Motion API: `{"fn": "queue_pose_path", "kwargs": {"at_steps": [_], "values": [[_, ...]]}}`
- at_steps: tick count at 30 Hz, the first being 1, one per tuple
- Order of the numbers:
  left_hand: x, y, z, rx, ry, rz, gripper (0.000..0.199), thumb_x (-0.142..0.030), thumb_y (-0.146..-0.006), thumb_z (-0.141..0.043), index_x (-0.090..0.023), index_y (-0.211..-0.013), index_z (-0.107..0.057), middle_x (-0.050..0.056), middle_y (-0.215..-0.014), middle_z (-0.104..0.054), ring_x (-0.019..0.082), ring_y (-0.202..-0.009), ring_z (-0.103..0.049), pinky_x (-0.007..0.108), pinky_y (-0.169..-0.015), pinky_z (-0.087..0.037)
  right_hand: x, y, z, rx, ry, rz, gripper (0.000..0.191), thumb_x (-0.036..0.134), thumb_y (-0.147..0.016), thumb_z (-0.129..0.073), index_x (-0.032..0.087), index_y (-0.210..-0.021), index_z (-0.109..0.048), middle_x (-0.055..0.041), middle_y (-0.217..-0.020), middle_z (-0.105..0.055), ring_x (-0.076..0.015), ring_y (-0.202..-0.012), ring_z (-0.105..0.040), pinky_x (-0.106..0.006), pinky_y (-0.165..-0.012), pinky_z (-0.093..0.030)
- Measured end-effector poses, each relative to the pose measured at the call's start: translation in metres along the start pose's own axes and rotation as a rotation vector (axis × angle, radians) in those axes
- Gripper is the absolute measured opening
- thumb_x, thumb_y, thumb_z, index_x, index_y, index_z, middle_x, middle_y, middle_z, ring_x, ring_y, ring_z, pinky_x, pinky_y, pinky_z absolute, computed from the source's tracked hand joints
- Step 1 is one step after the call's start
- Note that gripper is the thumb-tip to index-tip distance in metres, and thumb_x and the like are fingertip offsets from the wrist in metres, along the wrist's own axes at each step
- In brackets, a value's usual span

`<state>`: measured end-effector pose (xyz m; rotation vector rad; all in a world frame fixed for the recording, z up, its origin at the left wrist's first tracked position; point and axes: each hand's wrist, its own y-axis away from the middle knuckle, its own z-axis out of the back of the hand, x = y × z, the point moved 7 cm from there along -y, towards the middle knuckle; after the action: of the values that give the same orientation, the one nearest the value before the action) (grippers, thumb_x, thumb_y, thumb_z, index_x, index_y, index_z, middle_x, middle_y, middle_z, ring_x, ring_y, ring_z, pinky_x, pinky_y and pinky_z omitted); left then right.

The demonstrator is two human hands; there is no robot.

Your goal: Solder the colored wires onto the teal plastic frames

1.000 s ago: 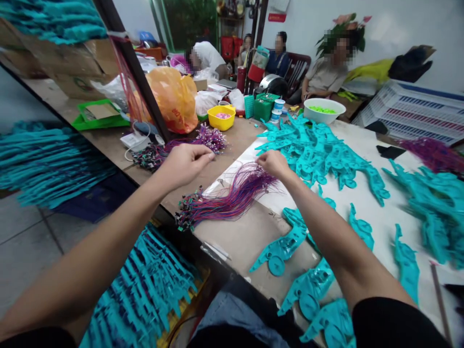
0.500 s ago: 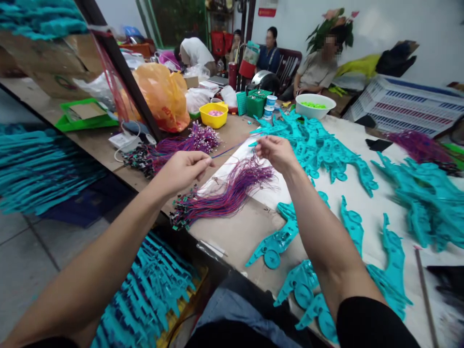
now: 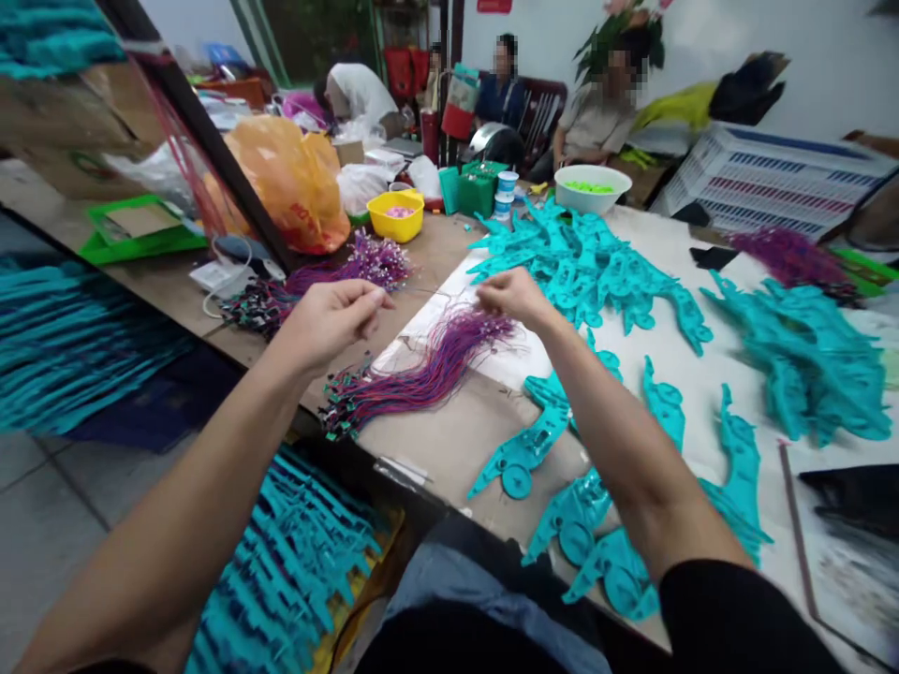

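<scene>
My left hand (image 3: 333,320) is closed in a pinch above the table's near-left part. Across from it, my right hand (image 3: 516,295) is also pinched, over the loose ends of a bundle of purple, red and blue wires (image 3: 432,374). Between the two hands a thin wire shows only faintly; the fingertips hide where it is gripped. Small dark connectors (image 3: 341,402) sit at the bundle's near end. Right of the bundle lie turquoise plastic parts (image 3: 523,454) with round discs, some under my right forearm. A larger heap of turquoise parts (image 3: 582,262) lies behind my right hand.
A second wire bundle (image 3: 379,262) lies behind my left hand, near a dark post (image 3: 203,131). Farther back stand a yellow basket (image 3: 395,223), an orange bag (image 3: 287,183) and a white bowl (image 3: 594,195). Turquoise parts (image 3: 281,562) are stacked below the table edge. Several people sit beyond.
The view has shifted slightly, moving the scene left and up. The wire stretched between my hands, plain before, is now hardly visible. Both hands stay pinched and raised.
</scene>
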<state>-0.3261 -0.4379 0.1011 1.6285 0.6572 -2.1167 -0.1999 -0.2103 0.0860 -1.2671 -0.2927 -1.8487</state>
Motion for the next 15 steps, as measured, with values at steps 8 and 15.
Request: {"fn": "queue_pose_path", "kwargs": {"at_steps": [8, 15], "values": [[-0.01, 0.005, -0.002, -0.018, 0.124, -0.015, 0.017, -0.029, -0.082, -0.059, -0.013, -0.076, -0.063, -0.003, -0.048, -0.047, 0.004, -0.039, -0.033, 0.016, -0.038, -0.02, 0.009, 0.004, 0.035, -0.084, -0.382, -0.049, 0.018, 0.025, -0.069, -0.076, 0.015, -0.08, -0.065, -0.0018, -0.073, -0.068, -0.0133, -0.067, -0.065, -0.025, -0.059, -0.054], [-0.031, 0.025, 0.0, -0.029, 0.228, -0.093, 0.013, -0.025, -0.085, -0.058, -0.014, -0.079, -0.064, -0.003, -0.05, -0.047, 0.004, -0.041, -0.033, 0.016, -0.039, -0.017, 0.028, 0.03, 0.051, -0.106, -0.37, 0.004, 0.027, 0.034, -0.067, -0.078, 0.014, -0.081, -0.067, -0.0038, -0.077, -0.068, -0.0128, -0.067, -0.064, -0.023, -0.056, -0.051]]}}
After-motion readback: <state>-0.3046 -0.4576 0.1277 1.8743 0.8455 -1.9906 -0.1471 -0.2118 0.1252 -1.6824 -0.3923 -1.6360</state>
